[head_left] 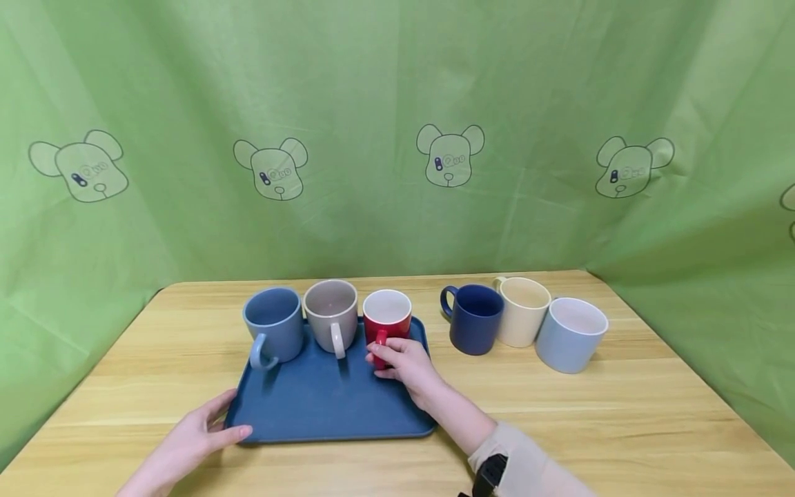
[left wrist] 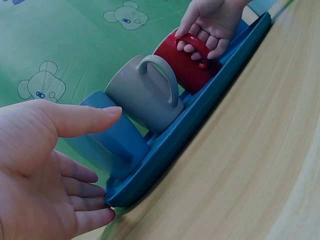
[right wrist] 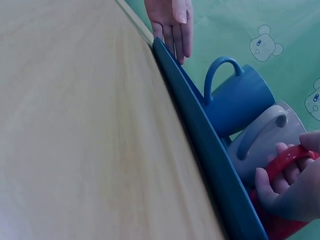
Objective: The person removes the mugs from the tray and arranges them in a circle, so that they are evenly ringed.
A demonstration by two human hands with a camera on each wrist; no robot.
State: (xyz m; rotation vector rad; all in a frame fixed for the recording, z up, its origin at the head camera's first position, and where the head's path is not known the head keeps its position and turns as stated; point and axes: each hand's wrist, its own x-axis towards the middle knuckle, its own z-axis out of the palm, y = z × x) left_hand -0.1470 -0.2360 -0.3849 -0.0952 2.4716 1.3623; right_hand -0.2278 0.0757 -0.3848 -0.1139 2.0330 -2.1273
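My right hand (head_left: 406,366) grips the handle of a red mug (head_left: 388,321) with a white inside, at the right part of a dark blue tray (head_left: 335,407). At the tray's left front corner, my left hand (head_left: 195,438) touches the edge with its fingers fairly straight and the thumb apart, as the left wrist view shows. A grey mug (head_left: 331,317) stands left of the red one, its handle toward me. Farther left on the tray is a blue mug (head_left: 276,328), also upright, with its handle to the front.
Right of the tray, a navy mug (head_left: 476,321), a cream mug (head_left: 522,314) and a light blue mug (head_left: 570,338) stand close together on the wooden table (head_left: 559,428). A green curtain (head_left: 373,207) hangs behind the table and along its sides.
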